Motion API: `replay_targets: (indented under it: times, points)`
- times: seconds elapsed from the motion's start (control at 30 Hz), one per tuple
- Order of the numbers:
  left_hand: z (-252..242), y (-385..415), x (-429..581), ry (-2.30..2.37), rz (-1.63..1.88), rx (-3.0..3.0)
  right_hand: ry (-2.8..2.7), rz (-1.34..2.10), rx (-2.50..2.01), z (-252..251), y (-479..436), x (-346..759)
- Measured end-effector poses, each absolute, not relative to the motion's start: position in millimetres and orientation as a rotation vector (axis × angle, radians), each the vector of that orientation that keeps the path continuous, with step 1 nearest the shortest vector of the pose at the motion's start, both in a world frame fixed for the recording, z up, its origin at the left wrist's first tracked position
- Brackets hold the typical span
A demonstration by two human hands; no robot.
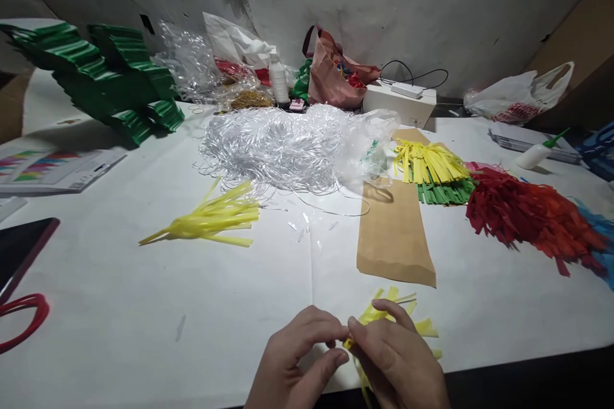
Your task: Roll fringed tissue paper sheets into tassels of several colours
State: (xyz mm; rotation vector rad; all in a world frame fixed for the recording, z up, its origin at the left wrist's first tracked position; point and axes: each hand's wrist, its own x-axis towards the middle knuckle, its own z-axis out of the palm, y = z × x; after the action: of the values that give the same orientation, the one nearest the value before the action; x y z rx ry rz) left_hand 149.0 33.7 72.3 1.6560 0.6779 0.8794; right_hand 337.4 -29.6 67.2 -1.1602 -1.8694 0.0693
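Observation:
My left hand (295,358) and my right hand (393,361) meet at the near edge of the white table (144,307). Both pinch a small bundle of yellow fringed paper strips (384,310), whose strips fan out past my right fingers. A finished yellow strip tassel (211,218) lies to the left of centre. A brown paper envelope (394,233) lies just beyond my hands.
A heap of clear plastic string (278,147) fills the middle. Yellow and green fringe (434,172) and red fringe (532,214) lie right. Green folded paper (105,77), bags, a white box (400,105) and glue bottles (540,152) stand at the back. A dark tablet (22,252) lies left.

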Motion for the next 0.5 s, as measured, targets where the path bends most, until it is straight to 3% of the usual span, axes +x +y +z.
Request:
replay_targets:
  times: [0.5]
  points:
    - [71, 38, 152, 0.798, 0.813, 1.687, -1.855, 0.176, -1.199, 66, -21, 336]
